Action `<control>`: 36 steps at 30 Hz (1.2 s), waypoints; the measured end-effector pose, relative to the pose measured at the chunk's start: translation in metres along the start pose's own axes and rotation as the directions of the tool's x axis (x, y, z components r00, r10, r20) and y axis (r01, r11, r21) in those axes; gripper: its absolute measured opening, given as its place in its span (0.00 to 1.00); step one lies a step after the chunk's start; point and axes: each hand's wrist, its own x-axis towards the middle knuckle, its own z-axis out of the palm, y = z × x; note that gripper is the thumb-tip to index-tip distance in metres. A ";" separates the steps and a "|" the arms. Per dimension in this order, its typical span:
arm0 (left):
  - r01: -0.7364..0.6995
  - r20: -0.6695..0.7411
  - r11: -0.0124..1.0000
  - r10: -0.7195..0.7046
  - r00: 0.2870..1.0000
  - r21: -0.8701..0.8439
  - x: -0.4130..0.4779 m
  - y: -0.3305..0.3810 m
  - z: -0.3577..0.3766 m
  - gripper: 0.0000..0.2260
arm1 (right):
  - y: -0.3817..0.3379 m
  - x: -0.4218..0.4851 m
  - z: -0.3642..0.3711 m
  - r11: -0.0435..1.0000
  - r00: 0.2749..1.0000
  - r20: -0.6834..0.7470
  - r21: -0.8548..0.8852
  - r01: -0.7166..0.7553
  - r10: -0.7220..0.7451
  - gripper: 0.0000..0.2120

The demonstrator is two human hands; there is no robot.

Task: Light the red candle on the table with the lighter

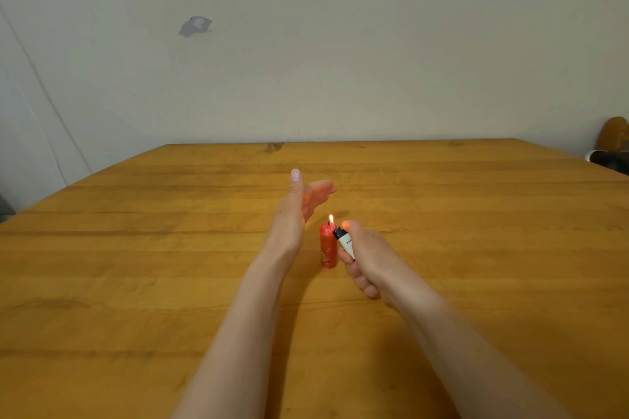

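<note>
Red candle alight at the middle of the desk, one hand on each side of it.

The candle (328,247) stands upright on the wooden desk (136,265), well away from every edge, with a flame (331,218) at its wick. The right hand (362,253) is clamped around a white lighter (345,243), its dark top tilted just beside the candle top. The left hand (299,206) is spread flat, fingers apart, held on edge left of the flame. Bare desk surrounds them on all sides.
</note>
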 end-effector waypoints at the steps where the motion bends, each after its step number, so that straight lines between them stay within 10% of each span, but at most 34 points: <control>1: -0.001 0.001 1.000 0.001 1.000 0.001 0.000 0.000 0.000 0.34 | 0.000 0.000 0.000 1.000 1.000 0.001 -0.001 -0.002 0.002 0.22; 36: 0.017 0.012 1.000 -0.017 1.000 -0.013 -0.005 0.005 0.000 0.34 | 0.001 0.001 0.000 1.000 1.000 -0.004 -0.014 -0.006 0.006 0.21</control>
